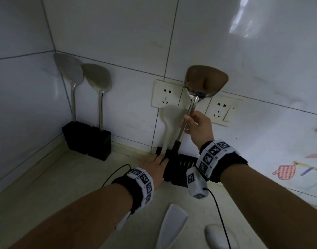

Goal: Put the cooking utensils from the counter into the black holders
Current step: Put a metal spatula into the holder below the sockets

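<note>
My right hand (199, 125) grips the shaft of a steel spatula (205, 81), held upright with its dark handle end down in a black holder (183, 169) by the wall. A white spatula (169, 121) stands in the same holder, just left of it. My left hand (155, 167) rests flat against the holder's left side and top. Two more black holders (89, 139) stand in the far left corner, each with a steel spatula (98, 81) upright in it. A white utensil (172, 227) and another white piece (217, 236) lie on the counter in front.
Two wall sockets (165, 94) sit on the tiled wall behind the holder. A black cable (218, 209) runs from my right wrist band across the counter. The pale counter (55, 186) meets tiled walls at the left and back.
</note>
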Available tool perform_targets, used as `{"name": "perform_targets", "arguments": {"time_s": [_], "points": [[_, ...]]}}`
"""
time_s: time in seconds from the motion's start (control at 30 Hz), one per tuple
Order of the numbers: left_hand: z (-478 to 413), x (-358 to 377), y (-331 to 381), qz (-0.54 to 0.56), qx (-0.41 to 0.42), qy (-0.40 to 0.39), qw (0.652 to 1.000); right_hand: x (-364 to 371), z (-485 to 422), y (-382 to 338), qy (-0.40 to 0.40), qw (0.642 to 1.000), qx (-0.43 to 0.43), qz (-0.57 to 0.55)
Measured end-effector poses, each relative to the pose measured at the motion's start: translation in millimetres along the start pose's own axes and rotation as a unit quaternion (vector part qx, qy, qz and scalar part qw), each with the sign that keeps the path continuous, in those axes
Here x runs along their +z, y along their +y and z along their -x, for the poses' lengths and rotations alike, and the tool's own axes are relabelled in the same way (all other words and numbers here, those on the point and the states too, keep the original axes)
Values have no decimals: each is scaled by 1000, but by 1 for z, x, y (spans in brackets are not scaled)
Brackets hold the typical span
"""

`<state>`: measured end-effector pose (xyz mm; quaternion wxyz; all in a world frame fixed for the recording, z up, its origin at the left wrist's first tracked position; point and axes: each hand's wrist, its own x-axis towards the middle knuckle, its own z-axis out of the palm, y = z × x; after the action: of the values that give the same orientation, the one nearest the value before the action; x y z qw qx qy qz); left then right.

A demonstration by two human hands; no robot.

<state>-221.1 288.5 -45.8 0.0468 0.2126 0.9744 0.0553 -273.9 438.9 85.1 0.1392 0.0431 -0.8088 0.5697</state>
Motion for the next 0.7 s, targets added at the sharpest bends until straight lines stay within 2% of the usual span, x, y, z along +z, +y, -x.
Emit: {"name": "perform_targets", "arguments": {"time_s": [0.3, 0.7], "points": [[2, 1, -3, 15, -4, -39, 999, 25, 8, 38, -63, 994, 60, 70], [-5, -3, 3, -1, -12, -67, 998, 21, 12, 39, -59, 995, 61, 62]]}}
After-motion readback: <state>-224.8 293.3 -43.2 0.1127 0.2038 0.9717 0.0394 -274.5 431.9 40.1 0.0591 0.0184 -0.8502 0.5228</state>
